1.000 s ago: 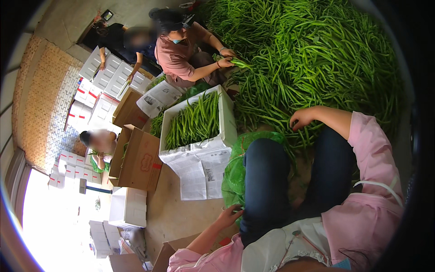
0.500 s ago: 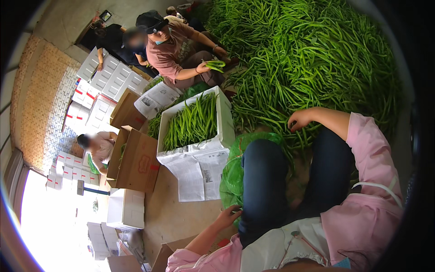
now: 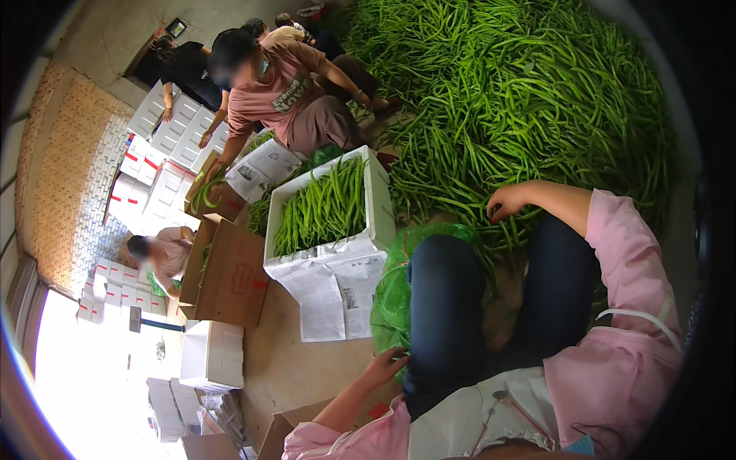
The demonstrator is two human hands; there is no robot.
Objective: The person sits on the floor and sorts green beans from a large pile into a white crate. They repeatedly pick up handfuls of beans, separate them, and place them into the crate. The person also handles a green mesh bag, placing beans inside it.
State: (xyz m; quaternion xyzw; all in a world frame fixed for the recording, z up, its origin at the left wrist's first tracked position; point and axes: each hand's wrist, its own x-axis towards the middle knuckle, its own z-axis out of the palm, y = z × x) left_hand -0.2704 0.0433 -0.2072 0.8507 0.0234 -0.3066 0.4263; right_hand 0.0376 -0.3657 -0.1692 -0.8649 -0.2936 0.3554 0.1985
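My left hand (image 3: 386, 366) rests at the side of my left thigh, against a green mesh bag (image 3: 391, 307). Its fingers are loosely bent and a little apart, with nothing seen in them. Over my right knee hangs my right hand (image 3: 507, 203), relaxed, with a gap between thumb and curled fingers and nothing visible inside. Just beyond it spreads a big heap of long green peppers (image 3: 521, 100). Left of my knees stands a white foam box (image 3: 381, 203) with rows of green peppers (image 3: 322, 211) laid inside; newspaper (image 3: 337, 295) drapes over its near side.
A co-worker in a pink-brown shirt (image 3: 280, 100) sits past the foam box, arm reaching toward a cardboard box (image 3: 222, 201). Another open carton (image 3: 238, 268) stands at left, a second person (image 3: 170, 257) beside it. White foam boxes (image 3: 180, 130) are stacked behind.
The co-worker in the pink-brown shirt has leaned left, carrying green peppers from in front of the body to the cardboard box. My hands have stayed in place.
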